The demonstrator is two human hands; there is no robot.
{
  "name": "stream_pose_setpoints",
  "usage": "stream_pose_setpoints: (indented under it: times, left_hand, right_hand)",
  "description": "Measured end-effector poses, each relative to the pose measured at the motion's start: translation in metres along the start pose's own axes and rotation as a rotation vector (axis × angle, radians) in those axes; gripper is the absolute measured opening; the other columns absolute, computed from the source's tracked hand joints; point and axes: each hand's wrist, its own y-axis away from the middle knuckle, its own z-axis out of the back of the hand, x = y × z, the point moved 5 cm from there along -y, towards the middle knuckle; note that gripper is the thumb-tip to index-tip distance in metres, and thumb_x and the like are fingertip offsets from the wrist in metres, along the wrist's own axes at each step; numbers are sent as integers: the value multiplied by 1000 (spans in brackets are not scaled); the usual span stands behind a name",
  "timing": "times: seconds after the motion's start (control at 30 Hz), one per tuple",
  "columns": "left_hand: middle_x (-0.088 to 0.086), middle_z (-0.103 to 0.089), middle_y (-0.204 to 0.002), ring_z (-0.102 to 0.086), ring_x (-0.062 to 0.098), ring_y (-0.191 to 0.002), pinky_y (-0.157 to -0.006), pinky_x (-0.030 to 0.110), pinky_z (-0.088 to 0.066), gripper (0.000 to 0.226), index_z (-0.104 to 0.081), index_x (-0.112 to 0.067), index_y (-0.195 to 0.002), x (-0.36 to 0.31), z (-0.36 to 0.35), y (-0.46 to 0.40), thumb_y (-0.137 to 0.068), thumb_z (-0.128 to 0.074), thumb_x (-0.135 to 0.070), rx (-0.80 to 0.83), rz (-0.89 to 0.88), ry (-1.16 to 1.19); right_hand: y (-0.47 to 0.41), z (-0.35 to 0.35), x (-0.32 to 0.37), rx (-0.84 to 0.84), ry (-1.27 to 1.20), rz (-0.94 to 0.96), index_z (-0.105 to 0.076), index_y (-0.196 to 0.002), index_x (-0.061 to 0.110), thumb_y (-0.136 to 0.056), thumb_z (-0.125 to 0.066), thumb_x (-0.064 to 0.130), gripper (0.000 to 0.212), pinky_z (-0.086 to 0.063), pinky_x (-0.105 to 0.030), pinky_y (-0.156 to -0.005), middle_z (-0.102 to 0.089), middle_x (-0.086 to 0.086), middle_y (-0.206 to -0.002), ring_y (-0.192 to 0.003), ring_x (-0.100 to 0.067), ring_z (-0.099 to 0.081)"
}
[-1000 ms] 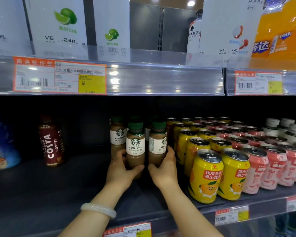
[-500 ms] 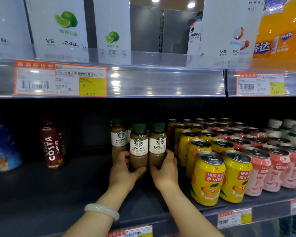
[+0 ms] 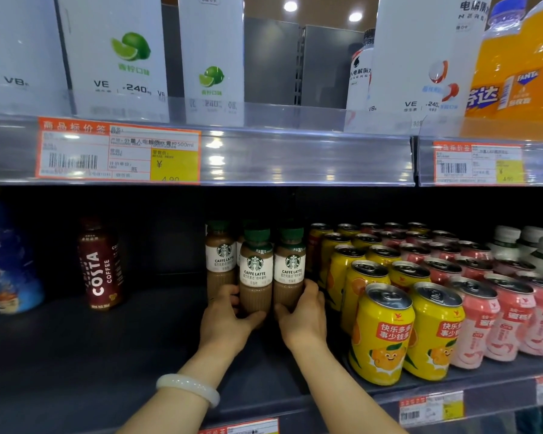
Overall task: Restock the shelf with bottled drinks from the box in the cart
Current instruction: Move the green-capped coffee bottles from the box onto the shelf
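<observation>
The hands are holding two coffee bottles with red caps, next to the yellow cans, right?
Not quite. In the head view the left hand and right hand hold two Starbucks Caffe Latte bottles with green caps, not red. They do stand next to the yellow cans.

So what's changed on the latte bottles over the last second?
Very little. The left hand and right hand keep cupping the two front latte bottles, nudging them slightly back. Neither let go. The Costa bottle and yellow cans stayed put.
</observation>
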Motion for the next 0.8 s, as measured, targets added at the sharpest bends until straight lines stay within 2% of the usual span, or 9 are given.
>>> stream_pose_setpoints:
  times: [0.3,0.53,0.8]
  left_hand:
    - [5,-59,-106,-56,17,-90,-82,30,-49,62,-50,-10,-121,-1,-2,-1,-69,-81,-23,-8,4,-41]
    - [6,-60,-110,-60,22,-98,-85,34,-50,62,-51,-13,-121,0,-2,-2,-68,-81,-27,1,20,-62]
    - [8,-61,-109,-60,23,-96,-76,27,-44,61,-52,-15,-122,0,-1,-3,-69,-80,-29,6,18,-75]
  right_hand:
    - [0,-2,0,11,7,12,-28,-139,16,-86,-60,14,62,-41,-36,-99,-38,-8,-139,-129,-26,-41]
    - [-2,-2,0,-1,29,2,-27,-139,16,-86,-60,14,63,-41,-37,-100,-38,-9,-140,-129,-26,-40]
    - [-2,-3,-1,11,28,3,-25,-140,15,-86,-61,14,65,-40,-36,-101,-36,-9,-141,-130,-26,-39]
